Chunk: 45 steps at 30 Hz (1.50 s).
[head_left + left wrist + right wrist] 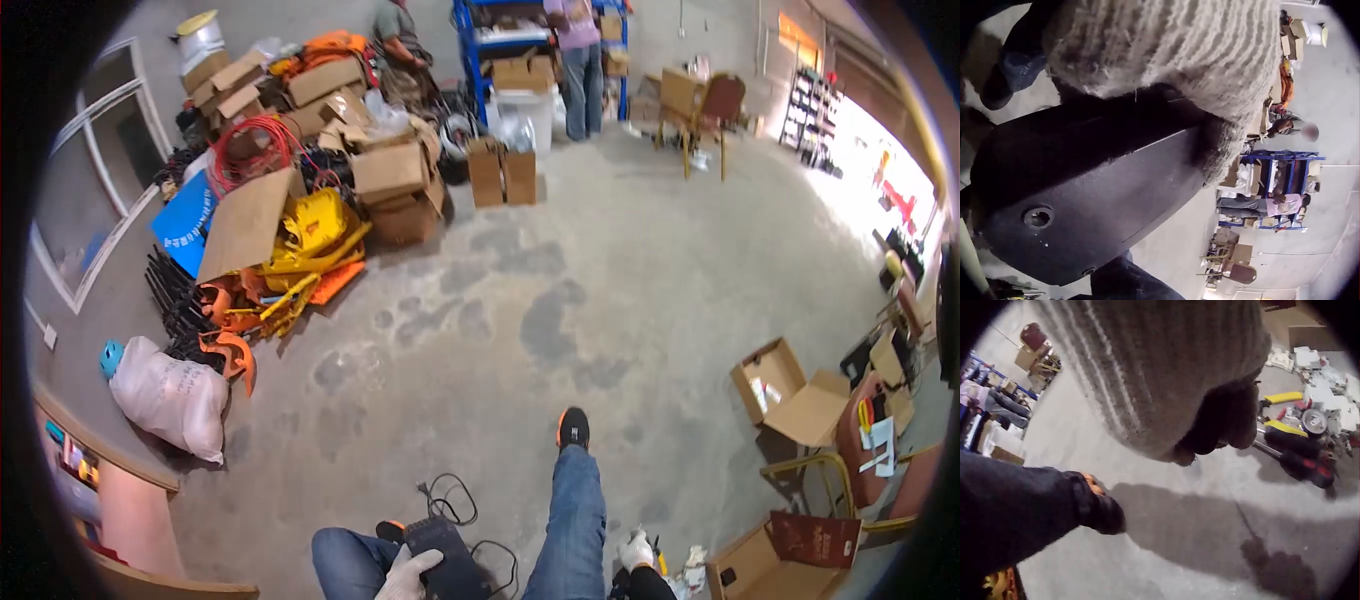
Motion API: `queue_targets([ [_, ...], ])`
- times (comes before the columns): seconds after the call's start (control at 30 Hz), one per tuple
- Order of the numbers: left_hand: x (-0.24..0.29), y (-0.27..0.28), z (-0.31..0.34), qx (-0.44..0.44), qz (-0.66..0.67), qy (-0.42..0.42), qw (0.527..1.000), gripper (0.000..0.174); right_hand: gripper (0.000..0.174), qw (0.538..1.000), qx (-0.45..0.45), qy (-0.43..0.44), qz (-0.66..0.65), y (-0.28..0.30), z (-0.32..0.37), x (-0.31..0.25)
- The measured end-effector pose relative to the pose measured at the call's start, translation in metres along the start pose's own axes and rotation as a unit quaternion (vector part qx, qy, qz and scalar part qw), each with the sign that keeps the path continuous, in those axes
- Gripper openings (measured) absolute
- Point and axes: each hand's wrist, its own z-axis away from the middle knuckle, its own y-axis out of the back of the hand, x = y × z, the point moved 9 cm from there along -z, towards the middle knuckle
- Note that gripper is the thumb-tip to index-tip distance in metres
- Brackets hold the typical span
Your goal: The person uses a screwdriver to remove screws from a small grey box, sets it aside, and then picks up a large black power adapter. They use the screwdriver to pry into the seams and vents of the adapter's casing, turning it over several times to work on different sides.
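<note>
A white knitted glove covers my left hand, which grips one edge of a black box-shaped device between my knees. The left wrist view gives a close look at the device's dark casing, with a round screw recess on its near end. A black power cord with a plug lies on the floor beyond it. Low by my right leg, my gloved right hand holds a screwdriver by its metal shaft, the black-and-red handle sticking out past the fingers. Part of the shaft is hidden in the glove.
Yellow-handled pliers lie beside scattered white plastic pieces on the floor at right. Open cardboard boxes and chairs stand there too. Far left, a heap of cartons and yellow parts rises. Two people stand near blue shelving.
</note>
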Motion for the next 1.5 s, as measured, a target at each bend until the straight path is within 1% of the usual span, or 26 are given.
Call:
queue_targets([
  [0.03, 0.003, 0.0, 0.006, 0.002, 0.019, -0.002, 1.0, 0.052, 0.061, 1.0, 0.015, 0.015, -0.001, 0.015, 0.001, -0.013],
  [0.1, 0.008, 0.002, 0.006, -0.018, 0.032, -0.033, 0.999, 0.052, 0.051, 0.99, 0.125, 0.019, -0.069, 0.06, 0.008, -0.029],
  [0.13, 0.013, 0.001, 0.012, -0.026, 0.035, -0.05, 0.998, 0.052, 0.051, 0.988, 0.132, 0.031, -0.068, 0.075, 0.01, -0.037],
  [0.2, 0.02, 0.006, 0.022, -0.004, 0.064, -0.059, 0.996, 0.052, 0.055, 0.964, 0.117, 0.045, -0.236, 0.104, 0.01, -0.055],
  [0.23, 0.024, 0.005, 0.021, -0.031, 0.067, -0.056, 0.996, 0.053, 0.055, 0.963, 0.121, 0.056, -0.235, 0.12, 0.015, -0.073],
  [0.3, 0.029, 0.003, 0.024, -0.082, 0.07, -0.044, 0.993, 0.057, 0.038, 0.947, 0.098, 0.049, -0.302, 0.147, 0.031, -0.105],
  [0.33, 0.033, 0.003, 0.031, -0.084, 0.076, -0.047, 0.992, 0.057, 0.038, 0.948, 0.1, 0.055, -0.298, 0.16, 0.047, -0.127],
  [0.4, 0.049, 0.0, 0.045, -0.083, 0.1, -0.077, 0.988, 0.054, 0.034, 0.941, 0.066, 0.137, -0.302, 0.173, 0.086, -0.189],
  [0.43, 0.054, 0.002, 0.05, -0.074, 0.126, -0.075, 0.986, 0.054, 0.034, 0.941, 0.067, 0.142, -0.299, 0.176, 0.106, -0.213],
  [0.5, 0.055, 0.007, 0.049, -0.085, 0.139, -0.078, 0.984, 0.054, 0.033, 0.876, -0.007, 0.24, -0.417, 0.176, 0.154, -0.276],
  [0.53, 0.054, 0.01, 0.05, -0.092, 0.145, -0.077, 0.982, 0.053, 0.033, 0.877, -0.009, 0.244, -0.414, 0.18, 0.174, -0.296],
  [0.6, 0.051, 0.014, 0.049, -0.087, 0.152, -0.066, 0.982, 0.052, 0.033, 0.861, -0.011, 0.324, -0.391, 0.194, 0.22, -0.343],
  [0.67, 0.035, 0.027, 0.026, -0.104, 0.171, -0.081, 0.976, 0.049, 0.032, 0.832, -0.024, 0.374, -0.409, 0.209, 0.257, -0.374],
  [0.7, 0.047, 0.018, 0.043, -0.093, 0.162, -0.093, 0.978, 0.048, 0.03, 0.814, -0.018, 0.407, -0.415, 0.219, 0.273, -0.388],
  [0.73, 0.049, 0.016, 0.046, -0.089, 0.164, -0.09, 0.978, 0.048, 0.027, 0.81, -0.001, 0.425, -0.405, 0.234, 0.305, -0.403],
  [0.8, 0.044, 0.012, 0.048, -0.111, 0.178, -0.06, 0.976, 0.048, 0.026, 0.814, -0.018, 0.448, -0.37, 0.253, 0.349, -0.42],
  [0.87, 0.045, 0.013, 0.047, -0.121, 0.176, -0.078, 0.974, 0.049, 0.02, 0.812, -0.04, 0.445, -0.376, 0.259, 0.38, -0.426],
  [0.93, 0.045, 0.006, 0.05, -0.147, 0.185, -0.065, 0.969, 0.048, 0.021, 0.809, -0.052, 0.452, -0.371, 0.256, 0.396, -0.424],
  [1.0, 0.04, 0.007, 0.046, -0.13, 0.182, -0.055, 0.973, 0.046, 0.02, 0.809, -0.082, 0.467, -0.347, 0.245, 0.412, -0.426],
  [1.07, 0.039, 0.007, 0.046, -0.118, 0.169, -0.057, 0.977, 0.052, 0.022, 0.828, -0.09, 0.461, -0.305, 0.222, 0.412, -0.424],
  [1.13, 0.036, 0.004, 0.048, -0.119, 0.17, -0.039, 0.977, 0.053, 0.026, 0.86, -0.116, 0.441, -0.228, 0.177, 0.393, -0.415],
  [1.2, 0.034, 0.002, 0.049, -0.121, 0.169, -0.024, 0.978, 0.054, 0.04, 0.882, -0.176, 0.397, -0.184, 0.126, 0.37, -0.401],
  [1.27, 0.037, 0.001, 0.052, -0.129, 0.14, -0.06, 0.98, 0.043, 0.046, 0.89, -0.225, 0.372, -0.138, 0.077, 0.35, -0.384],
  [1.33, 0.032, 0.006, 0.049, -0.124, 0.127, -0.061, 0.982, 0.043, 0.053, 0.908, -0.206, 0.339, -0.138, 0.054, 0.349, -0.376],
  [1.4, 0.029, 0.006, 0.048, -0.124, 0.111, -0.063, 0.984, 0.042, 0.05, 0.918, -0.197, 0.304, -0.162, 0.027, 0.329, -0.364],
  [1.5, 0.026, -0.001, 0.047, -0.156, 0.094, -0.053, 0.982, 0.042, 0.051, 0.926, -0.178, 0.299, -0.146, 0.006, 0.317, -0.358],
])
